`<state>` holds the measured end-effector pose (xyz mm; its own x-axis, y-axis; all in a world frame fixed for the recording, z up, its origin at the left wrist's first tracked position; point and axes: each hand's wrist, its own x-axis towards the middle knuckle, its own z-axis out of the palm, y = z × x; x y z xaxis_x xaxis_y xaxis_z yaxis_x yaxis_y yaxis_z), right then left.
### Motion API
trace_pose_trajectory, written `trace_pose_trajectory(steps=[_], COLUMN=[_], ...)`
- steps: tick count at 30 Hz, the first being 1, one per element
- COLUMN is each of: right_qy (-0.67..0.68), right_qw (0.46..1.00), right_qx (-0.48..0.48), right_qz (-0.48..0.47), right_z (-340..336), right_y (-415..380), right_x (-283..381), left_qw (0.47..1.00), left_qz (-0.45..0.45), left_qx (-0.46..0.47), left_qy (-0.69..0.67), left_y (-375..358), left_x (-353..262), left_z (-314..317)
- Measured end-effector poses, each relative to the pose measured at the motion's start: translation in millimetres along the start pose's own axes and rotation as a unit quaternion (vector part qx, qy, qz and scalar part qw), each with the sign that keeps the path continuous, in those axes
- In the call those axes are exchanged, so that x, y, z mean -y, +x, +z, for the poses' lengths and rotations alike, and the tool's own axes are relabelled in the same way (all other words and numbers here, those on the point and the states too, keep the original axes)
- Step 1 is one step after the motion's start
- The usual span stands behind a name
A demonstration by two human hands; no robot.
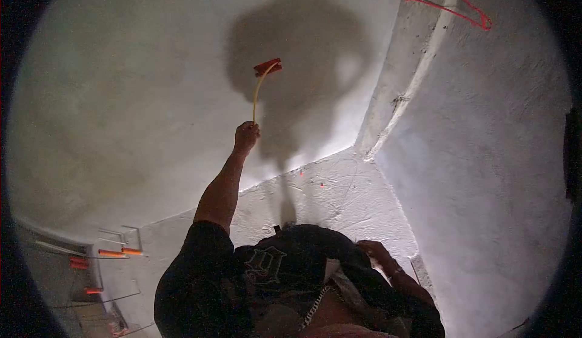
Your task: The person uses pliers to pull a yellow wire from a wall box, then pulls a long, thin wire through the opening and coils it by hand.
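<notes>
My left hand (247, 137) is stretched out toward the grey plastered wall, its fingers closed around the lower end of a thin yellow cable (256, 99). The cable curves up to a small orange-red wall box (268, 67) set in the plaster. My right hand (374, 253) is low beside my dark shirt, bent at the wrist. Its fingers are partly hidden by the shirt, so I cannot make out whether they hold anything.
A rough corner strip (418, 65) separates two plastered walls. Red tubing (442, 3) sticks out at upper right. Pale floor (321, 198) carries small orange bits. At lower left are orange pieces (112, 254) on thin metal rods. My shadow falls on the wall.
</notes>
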<state>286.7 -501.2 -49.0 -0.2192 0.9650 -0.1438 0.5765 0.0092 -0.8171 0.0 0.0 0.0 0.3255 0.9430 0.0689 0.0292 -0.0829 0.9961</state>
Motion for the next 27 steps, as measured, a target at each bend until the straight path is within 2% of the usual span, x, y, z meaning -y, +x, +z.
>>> trace_pose_trajectory(steps=[1, 2, 3, 4, 5, 6, 7, 9, 11, 13, 14, 15, 17, 19, 21, 23, 24, 25, 27], right_qy=[0.13, 0.252, 0.26, 0.313, 0.372, 0.182, -0.016, 0.039, 0.051, -0.126, 0.001, 0.266, 0.28, 0.245, 0.461, 0.405, 0.444, 0.439, 0.34], right_qw=[0.972, 0.891, 0.89, 0.915, 0.917, 0.966, 0.978, 0.953, 0.967, 0.98, 0.983, 0.935, 0.942, 0.963, 0.871, 0.898, 0.87, 0.869, 0.916], right_qx=[0.005, 0.01, 0.015, -0.035, -0.079, -0.102, -0.125, -0.197, -0.237, -0.095, -0.074, -0.121, -0.003, 0.068, 0.051, 0.079, 0.065, 0.071, 0.076], right_qz=[0.195, 0.378, 0.375, 0.252, 0.119, 0.151, 0.166, 0.229, 0.073, 0.125, 0.171, 0.198, 0.186, 0.088, 0.164, 0.152, 0.205, 0.218, 0.198], right_z=[-21, -34, -36, -52, -54, -65, -77, -97, -124, -159, -166, -161, -147, -121, -84, -83, -79, -79, -80], right_y=[0, -3, -16, -27, -28, -40, -39, -43, -26, -7, 7, 19, 47, 81, 110, 126, 134, 140, 148], right_x=[38, 61, 72, 74, 72, 68, 58, 40, 41, 97, 118, 127, 100, 92, 86, 98, 99, 103, 114], left_qw=[1.0, 0.998, 0.998, 0.998, 0.997, 0.997, 0.998, 0.998, 0.998, 0.996, 0.994, 0.993, 0.993, 0.994, 0.995, 0.994, 0.993, 0.992, 0.995], left_qz=[-0.01, -0.019, -0.022, -0.012, -0.006, -0.015, -0.021, -0.031, -0.061, -0.085, -0.098, -0.107, -0.098, -0.099, -0.087, -0.096, -0.103, -0.114, -0.041], left_qx=[-0.016, -0.032, -0.033, -0.039, -0.045, -0.044, -0.031, -0.019, -0.015, -0.024, -0.03, -0.036, -0.024, -0.029, -0.033, -0.039, -0.045, -0.05, -0.038], left_qy=[0.02, 0.04, 0.049, 0.051, 0.067, 0.06, 0.054, 0.051, 0.019, -0.001, -0.025, -0.026, -0.057, -0.036, 0.033, 0.029, 0.035, 0.026, 0.08], left_y=[-3, -2, -8, -4, -2, -14, -18, -27, -29, -37, -38, -40, -40, -43, -44, -41, -39, -37, -34], left_x=[-13, -20, -22, -21, -25, -26, -40, -51, -50, -52, -52, -49, -48, -54, -61, -58, -55, -50, -36], left_z=[3, 4, 3, 9, 2, 14, 20, 24, 27, 30, 33, 30, 26, 24, 19, 15, 10, 6, -2])
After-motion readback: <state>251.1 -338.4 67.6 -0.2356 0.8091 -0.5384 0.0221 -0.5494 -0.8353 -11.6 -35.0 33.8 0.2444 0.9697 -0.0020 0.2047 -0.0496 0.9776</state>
